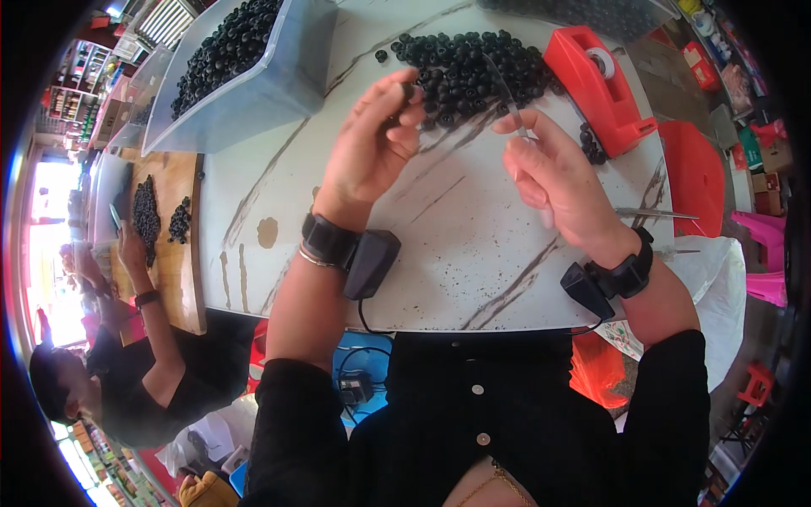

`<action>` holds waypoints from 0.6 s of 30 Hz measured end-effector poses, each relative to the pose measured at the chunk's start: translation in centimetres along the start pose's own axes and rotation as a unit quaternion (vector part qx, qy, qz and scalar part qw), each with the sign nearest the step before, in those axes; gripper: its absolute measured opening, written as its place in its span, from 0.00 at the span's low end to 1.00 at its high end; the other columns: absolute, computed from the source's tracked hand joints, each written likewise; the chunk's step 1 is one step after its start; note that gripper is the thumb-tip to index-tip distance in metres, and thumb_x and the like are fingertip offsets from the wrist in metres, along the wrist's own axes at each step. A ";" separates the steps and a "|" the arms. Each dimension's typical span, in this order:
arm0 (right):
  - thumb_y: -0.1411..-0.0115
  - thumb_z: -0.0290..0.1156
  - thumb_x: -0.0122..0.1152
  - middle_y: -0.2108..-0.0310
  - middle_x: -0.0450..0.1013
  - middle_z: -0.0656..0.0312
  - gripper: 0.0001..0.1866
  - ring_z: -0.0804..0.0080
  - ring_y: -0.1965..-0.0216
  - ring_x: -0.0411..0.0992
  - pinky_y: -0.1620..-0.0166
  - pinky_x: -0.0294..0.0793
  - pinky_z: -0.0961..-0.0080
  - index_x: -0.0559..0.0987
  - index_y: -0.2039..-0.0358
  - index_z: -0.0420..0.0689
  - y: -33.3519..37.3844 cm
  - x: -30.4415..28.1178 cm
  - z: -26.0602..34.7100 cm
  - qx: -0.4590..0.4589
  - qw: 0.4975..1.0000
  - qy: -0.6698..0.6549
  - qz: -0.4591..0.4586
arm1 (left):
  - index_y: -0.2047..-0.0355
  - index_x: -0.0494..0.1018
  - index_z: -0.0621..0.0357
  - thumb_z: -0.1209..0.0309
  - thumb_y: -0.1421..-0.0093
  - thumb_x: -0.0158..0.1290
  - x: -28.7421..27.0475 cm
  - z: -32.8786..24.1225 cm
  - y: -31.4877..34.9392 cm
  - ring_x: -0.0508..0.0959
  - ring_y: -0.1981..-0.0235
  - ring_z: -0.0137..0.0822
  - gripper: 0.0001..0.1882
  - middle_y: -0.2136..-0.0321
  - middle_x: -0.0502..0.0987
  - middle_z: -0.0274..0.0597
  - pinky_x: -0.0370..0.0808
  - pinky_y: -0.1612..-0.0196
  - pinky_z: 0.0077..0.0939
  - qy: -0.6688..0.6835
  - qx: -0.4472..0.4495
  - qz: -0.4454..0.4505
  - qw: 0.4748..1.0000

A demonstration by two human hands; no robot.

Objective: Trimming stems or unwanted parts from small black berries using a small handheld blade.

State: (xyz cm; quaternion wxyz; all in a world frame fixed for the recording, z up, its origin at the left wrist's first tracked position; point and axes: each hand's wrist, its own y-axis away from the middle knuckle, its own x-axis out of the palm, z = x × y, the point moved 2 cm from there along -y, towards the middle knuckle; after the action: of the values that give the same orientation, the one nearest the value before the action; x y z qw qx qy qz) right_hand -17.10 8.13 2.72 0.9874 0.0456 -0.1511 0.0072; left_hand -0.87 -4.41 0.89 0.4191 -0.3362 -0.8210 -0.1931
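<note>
My left hand (pixel 376 139) is raised over the white table, fingers curled, with a small dark round piece (pixel 409 93) pinched at the fingertips. My right hand (pixel 562 173) is closed round a slim knife (pixel 509 95). Its thin blade points up and away, and a pale handle end shows below my palm. Just beyond both hands lies a loose pile of black, bead-like round pieces (pixel 469 72), some showing a hole or hollow. The blade overlaps the pile in the head view; whether it touches any piece I cannot tell.
A clear plastic bin (pixel 291 76) full of black pieces stands far left; another see-through container (pixel 583 13) is at the far edge. A red tape dispenser (pixel 596 89) and scissors (pixel 655 213) lie right. At left, a co-worker (pixel 160 363) holds a blade at a wooden table (pixel 173 291).
</note>
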 end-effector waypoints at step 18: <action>0.39 0.37 0.46 0.79 0.61 0.73 0.14 0.93 0.84 0.51 0.81 0.49 0.94 0.65 0.57 0.42 -0.1 0.0 -0.2 -0.003 1.000 -0.004 0.010 | 0.68 0.76 0.60 0.74 0.53 0.58 0.1 0.0 0.4 0.70 0.80 0.27 0.10 0.77 0.72 0.38 0.67 0.75 0.21 -0.800 0.190 -0.006 0.569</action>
State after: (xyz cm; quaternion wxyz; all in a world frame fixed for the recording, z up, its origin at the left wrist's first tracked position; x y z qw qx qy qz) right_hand -17.05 8.01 2.57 0.9869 0.0413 -0.1553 0.0162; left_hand -0.59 -4.13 0.97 -0.3559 -0.2611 -0.8409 0.3132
